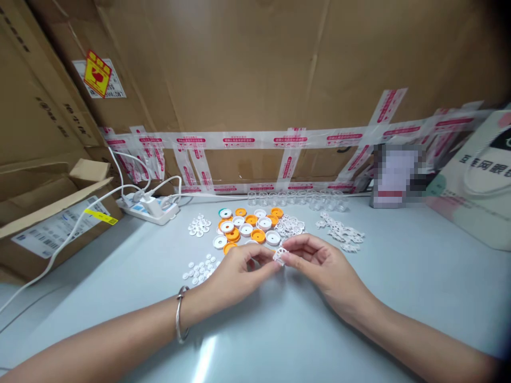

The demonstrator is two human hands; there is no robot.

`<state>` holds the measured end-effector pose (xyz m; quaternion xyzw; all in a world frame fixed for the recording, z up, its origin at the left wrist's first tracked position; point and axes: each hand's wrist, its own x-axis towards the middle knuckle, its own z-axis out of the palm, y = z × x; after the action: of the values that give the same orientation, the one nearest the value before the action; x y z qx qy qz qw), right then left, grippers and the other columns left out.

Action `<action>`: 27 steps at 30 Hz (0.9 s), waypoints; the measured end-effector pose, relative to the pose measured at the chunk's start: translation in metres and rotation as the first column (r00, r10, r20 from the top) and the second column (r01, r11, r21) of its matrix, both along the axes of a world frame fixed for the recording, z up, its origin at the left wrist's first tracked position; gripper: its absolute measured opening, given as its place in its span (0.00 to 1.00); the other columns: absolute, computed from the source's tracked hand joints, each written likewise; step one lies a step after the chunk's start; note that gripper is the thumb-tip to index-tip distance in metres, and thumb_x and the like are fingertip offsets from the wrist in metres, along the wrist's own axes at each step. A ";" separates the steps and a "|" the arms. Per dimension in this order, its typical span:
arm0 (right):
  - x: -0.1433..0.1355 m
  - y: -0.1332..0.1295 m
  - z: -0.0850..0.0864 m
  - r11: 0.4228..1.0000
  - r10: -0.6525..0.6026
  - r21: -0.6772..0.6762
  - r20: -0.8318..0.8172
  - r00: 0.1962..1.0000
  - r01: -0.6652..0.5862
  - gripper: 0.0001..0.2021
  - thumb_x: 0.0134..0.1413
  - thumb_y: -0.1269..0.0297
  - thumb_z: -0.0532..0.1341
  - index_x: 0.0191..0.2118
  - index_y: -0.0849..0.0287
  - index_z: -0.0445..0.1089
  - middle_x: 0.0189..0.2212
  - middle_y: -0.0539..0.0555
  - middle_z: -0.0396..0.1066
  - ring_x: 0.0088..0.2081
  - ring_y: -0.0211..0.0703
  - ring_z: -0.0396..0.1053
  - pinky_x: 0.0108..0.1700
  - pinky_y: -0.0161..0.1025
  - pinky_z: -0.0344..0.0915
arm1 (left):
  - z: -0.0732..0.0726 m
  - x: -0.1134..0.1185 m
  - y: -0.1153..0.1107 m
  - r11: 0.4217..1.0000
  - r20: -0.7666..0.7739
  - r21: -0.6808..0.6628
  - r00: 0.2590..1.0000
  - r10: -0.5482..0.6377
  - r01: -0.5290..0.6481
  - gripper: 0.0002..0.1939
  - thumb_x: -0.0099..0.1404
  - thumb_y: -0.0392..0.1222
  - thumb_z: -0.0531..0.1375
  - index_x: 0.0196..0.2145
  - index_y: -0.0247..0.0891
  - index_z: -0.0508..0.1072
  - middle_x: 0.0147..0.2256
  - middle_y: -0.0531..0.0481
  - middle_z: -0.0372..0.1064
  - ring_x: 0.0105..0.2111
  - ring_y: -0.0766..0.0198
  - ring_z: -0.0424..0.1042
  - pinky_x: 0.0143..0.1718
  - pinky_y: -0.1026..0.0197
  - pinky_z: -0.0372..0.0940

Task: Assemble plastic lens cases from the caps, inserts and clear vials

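Note:
Between the fingertips of both hands is a small white openwork plastic piece. My left hand, with a silver bangle on its wrist, pinches it from the left. From the right, the thumb and fingers of my right hand close on it. Just beyond them lie orange and white round caps and a heap of white openwork pieces. Small white discs are beside my left hand, partly hidden by it. Farther back sit white rounded parts. More white openwork pieces lie to the right.
Clear cups stand in a row along the back of the grey table, before a large taped carton. A power strip with cables and an open box are at left. A blurred upright object and a printed bag stand right.

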<state>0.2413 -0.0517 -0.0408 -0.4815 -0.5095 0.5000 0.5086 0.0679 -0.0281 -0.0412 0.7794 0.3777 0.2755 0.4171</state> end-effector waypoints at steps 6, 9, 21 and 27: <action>-0.005 0.001 0.000 1.000 -0.004 0.011 0.015 1.000 0.004 0.13 0.38 0.59 0.67 0.31 0.58 0.69 0.29 0.51 0.72 0.34 0.40 0.71 0.39 0.38 0.69 | -0.002 0.001 -0.001 0.920 0.016 0.382 0.996 0.089 -0.088 0.16 0.57 0.43 0.62 0.42 0.38 0.68 0.38 0.51 0.69 0.35 0.67 0.67 0.38 0.64 0.62; -0.010 0.003 0.001 0.999 0.033 0.007 0.004 0.999 -0.033 0.12 0.39 0.60 0.67 0.31 0.58 0.68 0.29 0.51 0.72 0.34 0.40 0.70 0.37 0.37 0.69 | -0.001 0.002 -0.001 0.883 0.024 0.462 0.996 0.083 -0.085 0.08 0.59 0.40 0.60 0.38 0.38 0.70 0.32 0.52 0.70 0.31 0.69 0.68 0.34 0.66 0.62; -0.009 0.005 0.000 0.974 0.115 -0.144 -0.358 0.927 -0.176 0.11 0.44 0.60 0.66 0.33 0.59 0.70 0.31 0.51 0.73 0.36 0.37 0.70 0.45 0.38 0.64 | 0.002 -0.007 0.004 0.808 0.147 0.563 0.983 0.109 -0.174 0.13 0.61 0.37 0.58 0.45 0.38 0.70 0.42 0.48 0.73 0.39 0.65 0.72 0.41 0.63 0.66; -0.009 -0.001 -0.005 0.934 0.178 -0.183 -0.510 0.842 -0.308 0.08 0.47 0.66 0.65 0.35 0.59 0.70 0.32 0.49 0.72 0.37 0.33 0.70 0.51 0.37 0.63 | -0.005 -0.007 -0.001 0.789 0.055 0.610 0.998 0.043 -0.068 0.16 0.62 0.35 0.57 0.48 0.45 0.68 0.42 0.52 0.72 0.42 0.64 0.70 0.45 0.58 0.62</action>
<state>0.2322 -0.0524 -0.0457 -0.3333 -0.3536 0.7273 0.4848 0.0614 -0.0287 -0.0459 0.8555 0.2829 0.4098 0.1418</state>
